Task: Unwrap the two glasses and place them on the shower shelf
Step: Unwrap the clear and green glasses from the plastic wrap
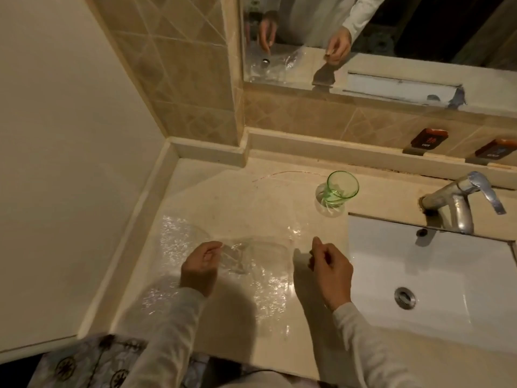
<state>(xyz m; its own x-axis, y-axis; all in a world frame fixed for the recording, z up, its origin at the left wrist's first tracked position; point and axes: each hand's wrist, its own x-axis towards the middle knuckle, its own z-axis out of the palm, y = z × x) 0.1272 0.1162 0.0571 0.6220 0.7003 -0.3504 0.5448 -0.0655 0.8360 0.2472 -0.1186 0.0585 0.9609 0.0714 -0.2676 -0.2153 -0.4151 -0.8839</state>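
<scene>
A green glass [339, 189] stands upright at the back of the beige countertop [223, 191], bare of wrapping. A clear glass [263, 254] lies on its side between my hands, still inside crinkled clear plastic wrap [173, 242] that spreads over the counter. My left hand [199, 266] pinches the wrap at the clear glass's left end. My right hand [328, 266] hovers just right of the glass with its fingers pinched on a small pale scrap; what the scrap is, I cannot tell.
A white sink basin [436, 264] with a metal drain [404, 297] lies to the right, under a chrome faucet [458, 204]. A mirror [363, 37] and a tiled ledge run along the back. A plain wall [70, 135] closes the left side.
</scene>
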